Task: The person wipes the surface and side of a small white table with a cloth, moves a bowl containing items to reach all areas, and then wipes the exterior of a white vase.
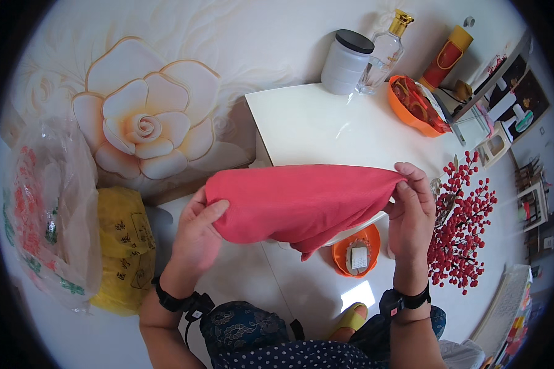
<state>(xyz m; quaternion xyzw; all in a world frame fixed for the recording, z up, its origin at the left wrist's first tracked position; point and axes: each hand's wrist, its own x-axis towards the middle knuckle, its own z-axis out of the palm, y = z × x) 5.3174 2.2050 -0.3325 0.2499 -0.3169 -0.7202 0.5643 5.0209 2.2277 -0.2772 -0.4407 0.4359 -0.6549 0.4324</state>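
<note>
A folded piece of red cloth (pixel 300 198) is stretched between my two hands, above the floor and near the front of a white cabinet. My left hand (pixel 198 230) grips its rounded left end, thumb on top. My right hand (pixel 411 203) pinches the narrow right corner between thumb and fingers. A loose fold hangs down from the lower middle. The cloth partly hides a white surface below it. Beneath, an orange dish (pixel 374 258) holds a small item with a white label.
A jar with a black lid (pixel 344 64), a glass bottle (pixel 383 57) and an orange bowl (pixel 404 113) stand on the white cabinet (pixel 314 124). Plastic bags (pixel 124 249) lie at the left. Red berry branches (pixel 461 230) stand close by my right hand.
</note>
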